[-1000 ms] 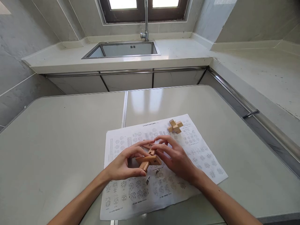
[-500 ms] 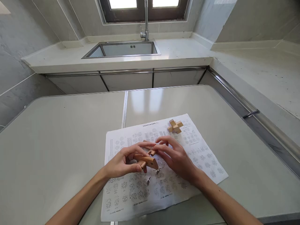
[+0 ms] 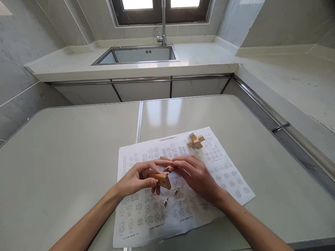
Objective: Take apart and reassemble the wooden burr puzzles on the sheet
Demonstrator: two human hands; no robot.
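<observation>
Here, left hand (image 3: 134, 179) grips wooden pieces (image 3: 164, 182); right hand (image 3: 197, 174) close beside.

A reddish-brown wooden block (image 3: 162, 181), a dark N-like mark on its near face, tilts in the grip of the left hand (image 3: 137, 179). Just beyond the block, a notched stick (image 3: 169, 169) of similar wood meets the right hand (image 3: 195, 174). A third piece (image 3: 164, 158), mostly hidden, peeks out behind the left hand; whether all three interlock cannot be seen.
</observation>
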